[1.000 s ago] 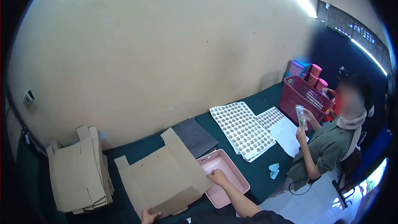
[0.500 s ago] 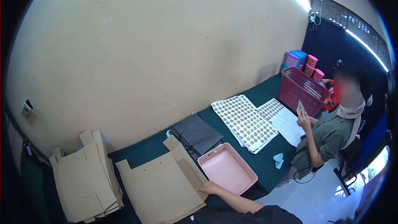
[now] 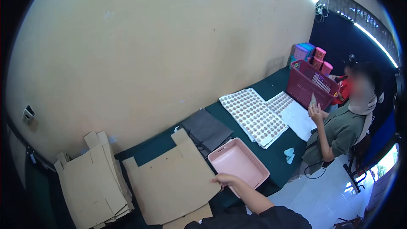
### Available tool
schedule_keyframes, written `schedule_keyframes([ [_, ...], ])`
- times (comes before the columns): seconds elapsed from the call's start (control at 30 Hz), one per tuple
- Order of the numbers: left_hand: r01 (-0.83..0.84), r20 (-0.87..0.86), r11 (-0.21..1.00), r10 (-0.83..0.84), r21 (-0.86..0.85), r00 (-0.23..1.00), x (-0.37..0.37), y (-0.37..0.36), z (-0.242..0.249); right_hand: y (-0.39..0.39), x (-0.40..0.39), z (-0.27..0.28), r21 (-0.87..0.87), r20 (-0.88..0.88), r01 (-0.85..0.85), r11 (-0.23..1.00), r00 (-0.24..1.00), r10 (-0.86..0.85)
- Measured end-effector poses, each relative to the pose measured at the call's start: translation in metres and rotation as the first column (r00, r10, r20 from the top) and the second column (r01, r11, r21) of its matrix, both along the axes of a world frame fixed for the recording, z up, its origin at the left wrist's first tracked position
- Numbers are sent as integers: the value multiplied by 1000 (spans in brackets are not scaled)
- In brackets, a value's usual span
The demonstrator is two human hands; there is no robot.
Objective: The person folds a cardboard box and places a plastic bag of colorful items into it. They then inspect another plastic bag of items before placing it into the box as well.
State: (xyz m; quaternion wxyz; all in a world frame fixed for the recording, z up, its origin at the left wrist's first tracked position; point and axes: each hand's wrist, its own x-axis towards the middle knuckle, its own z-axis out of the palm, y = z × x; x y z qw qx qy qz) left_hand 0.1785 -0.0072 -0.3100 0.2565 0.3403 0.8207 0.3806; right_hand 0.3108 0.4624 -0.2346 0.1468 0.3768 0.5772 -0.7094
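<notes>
Flat brown die-cut cardboard box blank (image 3: 171,184) lies on the dark green tabletop (image 3: 271,159) before me. My right hand (image 3: 224,180) pinches its right edge, grip closed, steadying it. Left hand out of view. Pink plastic tray (image 3: 239,165) just beyond; stacked blanks (image 3: 91,182) left.

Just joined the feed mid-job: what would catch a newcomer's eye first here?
The big flat cardboard cutout on the dark green table, with the right hand at its right edge and a pink tray just beyond. Left of it lies a stack of similar cutouts. Farther right, a seated person works near dotted sheets and a red basket.
</notes>
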Motion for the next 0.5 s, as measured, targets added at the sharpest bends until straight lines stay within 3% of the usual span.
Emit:
schedule_keyframes([
  [0.03,136,-283,982,-94,131,954,5,6,13,1,-4,6,-65,-2,78,995,997,-78],
  [0.1,160,-356,967,-81,196,931,8,13,16,10,-10,27,-37,-11,66,997,998,-66],
  [0.17,189,-430,945,-58,268,901,16,18,20,11,-14,44,-100,32,211,972,977,-209],
  [0.2,138,-445,956,-9,258,895,23,19,23,24,-14,19,-265,-11,247,932,966,-259],
  [0.27,110,-500,959,37,261,865,27,21,33,34,-17,24,-557,-71,277,783,923,-378],
  [0.3,101,-498,960,44,261,866,26,16,20,38,-18,27,-557,-69,271,785,927,-369],
  [0.37,-76,-328,975,143,209,934,25,9,-5,40,-24,42,-799,-84,300,521,802,-591],
  [0.4,-83,-330,974,151,210,932,28,5,-9,45,-26,44,-802,-196,224,553,777,-599],
  [0.43,-140,-219,974,178,179,959,32,9,3,47,-31,66,-786,-240,226,575,746,-621],
  [0.47,-191,-106,971,207,143,973,33,13,12,53,-38,87,-789,-240,256,559,709,-663],
  [0.5,-194,-112,970,210,144,971,30,15,14,60,-45,103,-792,-240,286,539,667,-705],
])
